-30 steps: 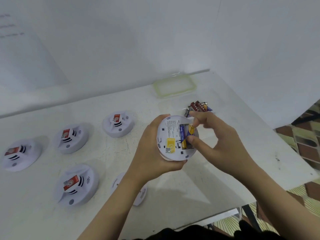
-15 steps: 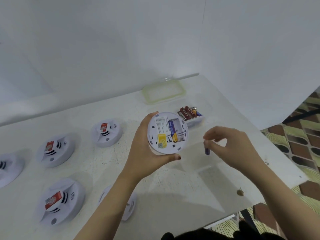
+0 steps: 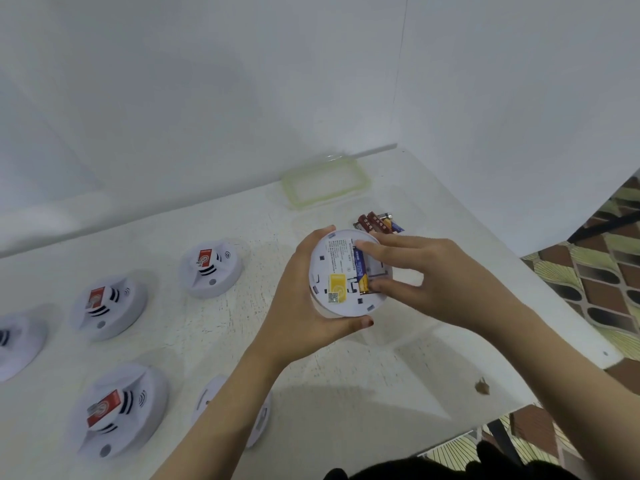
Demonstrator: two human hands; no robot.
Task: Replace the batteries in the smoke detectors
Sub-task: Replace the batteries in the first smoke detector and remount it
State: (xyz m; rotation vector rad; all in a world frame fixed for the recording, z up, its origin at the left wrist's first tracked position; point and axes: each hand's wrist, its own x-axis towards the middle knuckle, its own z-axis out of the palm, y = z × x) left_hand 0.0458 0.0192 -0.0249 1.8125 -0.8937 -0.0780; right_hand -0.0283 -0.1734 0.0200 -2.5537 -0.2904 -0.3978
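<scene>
White, smooth walls (image 3: pixel 207 98) meet in a corner behind a white surface (image 3: pixel 381 393) whose paint looks scuffed and finely cracked. To the right, past its edge, lies a floor (image 3: pixel 595 289) of brown and green patterned tiles. Four other detectors (image 3: pixel 209 268) sit on the left of the surface, well apart from each other: round white plastic domes with dark curved vent slots and a red label on top. The left hand (image 3: pixel 304 306) is curled round the rim of a detector (image 3: pixel 346 299), holding it above the middle of the surface with its flat round back turned up. The right hand (image 3: pixel 440 282) reaches across that back, its index finger and thumb pinching the two ends of a battery (image 3: pixel 360 271), a slim blue and gold cylinder lying in the open compartment. A rectangular translucent lid (image 3: pixel 325 183) with rounded corners and a pale green rim lies flat near the back corner. A thin white disc (image 3: pixel 209 400) rests on the surface, partly hidden under the left forearm. Just beyond the detector lie loose batteries (image 3: pixel 375 223), maroon and blue with metal ends. On the detector's back a square yellow sticker (image 3: pixel 337 284) sits below a block of small print (image 3: pixel 337 252). A small brown scrap (image 3: pixel 481 388) lies near the surface's front right edge.
</scene>
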